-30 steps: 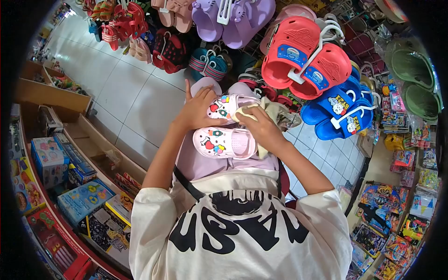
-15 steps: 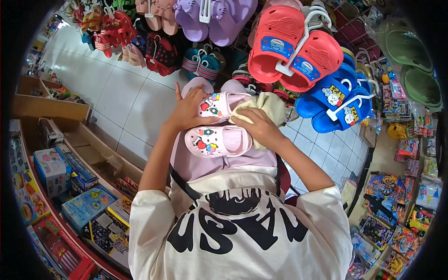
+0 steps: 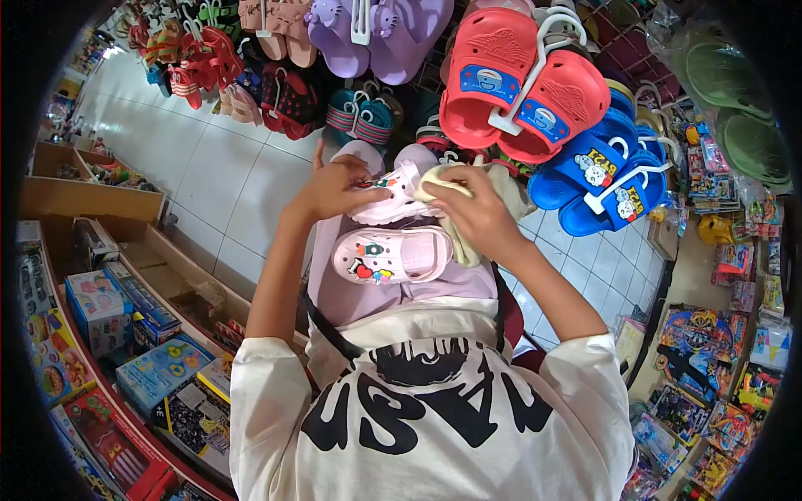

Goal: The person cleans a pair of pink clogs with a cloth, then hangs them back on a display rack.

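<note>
"Pale-pink charm clog [image 3: 408,185] is tilting on its side over the lilac-clad lap [image 3: 372,301], just beyond its matching clog [image 3: 388,250], which is lying opening-up!"

"What's the left hand [image 3: 342,190] doing?"

"It's gripping the tilted clog by the toe, thumb stretching across the charms. And look, the right hand [image 3: 476,200] is pinching a bunched cream cloth [image 3: 508,188], fingers closing on it right at the clog's heel end!"

"Anything around them?"

"Red clogs [image 3: 501,42] are hanging up ahead, and blue BT21 slides [image 3: 595,169] are dangling just below them, to the right!"
</note>
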